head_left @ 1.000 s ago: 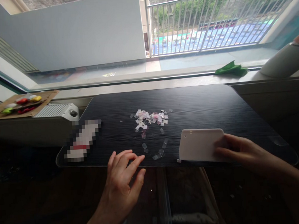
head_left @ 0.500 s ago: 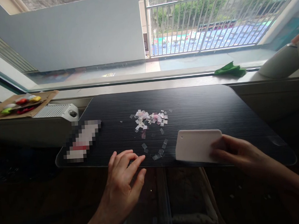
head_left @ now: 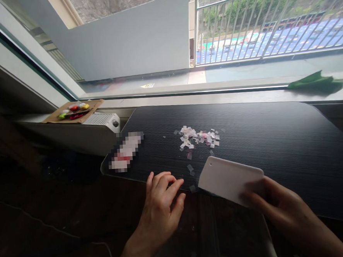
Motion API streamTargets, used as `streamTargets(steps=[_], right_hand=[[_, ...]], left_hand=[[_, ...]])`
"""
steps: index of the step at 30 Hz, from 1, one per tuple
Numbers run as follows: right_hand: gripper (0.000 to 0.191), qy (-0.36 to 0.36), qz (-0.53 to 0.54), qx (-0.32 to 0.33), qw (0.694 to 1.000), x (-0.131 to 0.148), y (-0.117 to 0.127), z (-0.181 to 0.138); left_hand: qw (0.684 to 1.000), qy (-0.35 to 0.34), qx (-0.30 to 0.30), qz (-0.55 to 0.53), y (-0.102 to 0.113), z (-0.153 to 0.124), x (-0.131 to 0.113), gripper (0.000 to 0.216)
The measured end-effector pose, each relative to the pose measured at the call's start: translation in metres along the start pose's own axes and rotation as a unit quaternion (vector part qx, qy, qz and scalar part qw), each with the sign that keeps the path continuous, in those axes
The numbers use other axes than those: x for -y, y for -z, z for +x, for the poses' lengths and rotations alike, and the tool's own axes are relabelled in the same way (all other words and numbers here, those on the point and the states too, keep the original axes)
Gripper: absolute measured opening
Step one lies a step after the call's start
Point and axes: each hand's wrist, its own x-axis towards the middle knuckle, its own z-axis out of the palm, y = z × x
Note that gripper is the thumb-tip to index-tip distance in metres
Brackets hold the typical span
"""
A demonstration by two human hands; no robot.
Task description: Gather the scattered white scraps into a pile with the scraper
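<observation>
My right hand [head_left: 280, 199] grips a flat white plastic scraper [head_left: 229, 177] by its right end. The scraper has rounded corners and a small hole, and slants over the table's front edge. My left hand [head_left: 164, 200] is at that edge, its fingers apart and loosely bent, with nothing in them. A loose heap of small white and pinkish paper-like squares [head_left: 186, 133] lies mid-table. A few clear squares [head_left: 190, 168] trail from the heap toward the front edge, between my left hand and the scraper.
A blurred-out white and red item [head_left: 126, 152] lies on the left of the black table [head_left: 261, 134]. Beyond it, cardboard with colourful pieces [head_left: 73, 111] rests by a radiator [head_left: 101, 120]. A green cloth [head_left: 315, 84] is on the windowsill. A cable [head_left: 46, 225] runs below left.
The view has swung left. The scraper has moved left relative to the table and tilted, now covering where several clear squares lay. My left hand keeps its open shape.
</observation>
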Motion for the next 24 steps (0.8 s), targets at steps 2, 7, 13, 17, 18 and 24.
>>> streamTargets(steps=[2, 7, 13, 17, 18, 24], right_hand=[[0.026, -0.006, 0.018, 0.014, 1.0, 0.002, -0.003, 0.0], [0.025, 0.011, 0.01, -0.014, 1.0, -0.001, 0.003, 0.011], [0.023, 0.005, 0.0, 0.024, 1.0, 0.0, 0.001, 0.012], [0.024, -0.01, 0.013, 0.029, 0.999, 0.006, -0.008, 0.006], [0.025, -0.006, 0.013, 0.034, 0.999, 0.007, -0.01, 0.005], [0.024, 0.038, -0.024, 0.048, 0.998, 0.004, -0.016, -0.006]], left_hand=[[1.0, 0.01, 0.0, -0.001, 0.0, -0.002, 0.001, 0.027], [1.0, 0.027, -0.001, -0.009, 0.001, -0.007, 0.004, 0.028], [0.999, 0.036, -0.003, -0.012, 0.002, -0.007, 0.005, 0.027], [0.999, 0.042, 0.001, -0.013, 0.004, -0.007, 0.004, 0.026], [0.999, 0.043, 0.002, -0.012, 0.004, -0.007, 0.004, 0.027], [0.999, 0.046, 0.003, -0.005, 0.005, -0.008, 0.004, 0.027]])
